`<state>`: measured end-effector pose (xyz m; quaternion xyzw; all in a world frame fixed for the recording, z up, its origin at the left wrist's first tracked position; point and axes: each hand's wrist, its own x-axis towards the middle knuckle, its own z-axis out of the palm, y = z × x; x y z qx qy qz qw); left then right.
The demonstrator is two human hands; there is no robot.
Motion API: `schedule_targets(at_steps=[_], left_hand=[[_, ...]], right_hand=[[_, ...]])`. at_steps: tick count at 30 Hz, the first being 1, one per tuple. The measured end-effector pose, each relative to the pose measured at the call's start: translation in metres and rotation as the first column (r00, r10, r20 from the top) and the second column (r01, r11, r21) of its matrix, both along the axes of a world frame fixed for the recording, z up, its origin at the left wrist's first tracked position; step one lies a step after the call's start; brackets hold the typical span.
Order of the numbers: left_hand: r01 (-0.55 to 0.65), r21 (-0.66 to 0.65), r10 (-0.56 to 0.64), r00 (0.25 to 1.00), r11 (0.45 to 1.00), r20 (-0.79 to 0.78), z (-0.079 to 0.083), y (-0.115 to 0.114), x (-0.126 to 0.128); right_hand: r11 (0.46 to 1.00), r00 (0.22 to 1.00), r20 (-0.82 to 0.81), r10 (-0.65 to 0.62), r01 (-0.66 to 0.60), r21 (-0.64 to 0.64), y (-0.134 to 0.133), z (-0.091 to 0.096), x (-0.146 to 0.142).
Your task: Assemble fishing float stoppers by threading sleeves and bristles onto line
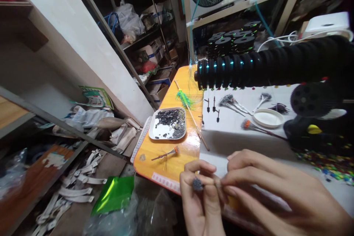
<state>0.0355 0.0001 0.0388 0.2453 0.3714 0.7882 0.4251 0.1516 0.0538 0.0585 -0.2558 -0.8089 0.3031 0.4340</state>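
Just past the front edge of the orange table, my left hand [203, 201] is closed around a small bundle with a dark grey tufted tip [197, 184]. The tip pokes out between its thumb and fingers. My right hand [265, 188] meets it from the right, its thumb and fingertips pinched on the bundle's other end. That end is mostly hidden by the fingers. Similar grey-tipped bundles [231, 102] lie on the white sheet farther back. A bundle with an orange and grey tip [174, 151] rests on the table, left of my hands.
A white tray [153, 134] of small black and grey parts sits on the orange table [188, 155]. Beside it lies a thin stick [203, 140] with green strands. A ribbed black roller [238, 67] holding thread spans the back right. Colourful beads [332, 166] lie at the right.
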Motion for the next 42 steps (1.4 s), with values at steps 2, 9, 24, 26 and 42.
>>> schedule_targets(at_steps=[2, 9, 24, 26, 42], left_hand=[[-0.045, 0.117, 0.048, 0.999, 0.992, -0.024, -0.002, 0.003, 0.002], [-0.226, 0.205, 0.253, 0.960, 0.952, -0.117, 0.012, 0.010, -0.045], [-0.122, -0.400, -0.383, 0.145, 0.908, -0.912, 0.039, 0.044, -0.146], [-0.081, -0.367, -0.333, 0.275, 0.927, -0.902, 0.037, 0.036, -0.131], [0.143, -0.225, -0.217, 0.912, 0.964, -0.348, 0.010, 0.012, -0.022]], right_hand=[[0.999, 0.999, 0.001, -0.033, 0.033, 0.031, -0.003, 0.000, -0.002], [0.947, 0.985, 0.128, -0.119, 0.075, 0.311, 0.001, -0.003, 0.022], [0.981, 0.992, 0.089, -0.087, 0.070, 0.182, 0.015, 0.013, 0.009], [0.983, 0.993, 0.069, -0.092, 0.080, 0.163, 0.014, 0.012, 0.010], [0.982, 0.995, -0.023, -0.102, 0.104, 0.155, 0.014, 0.023, 0.003]])
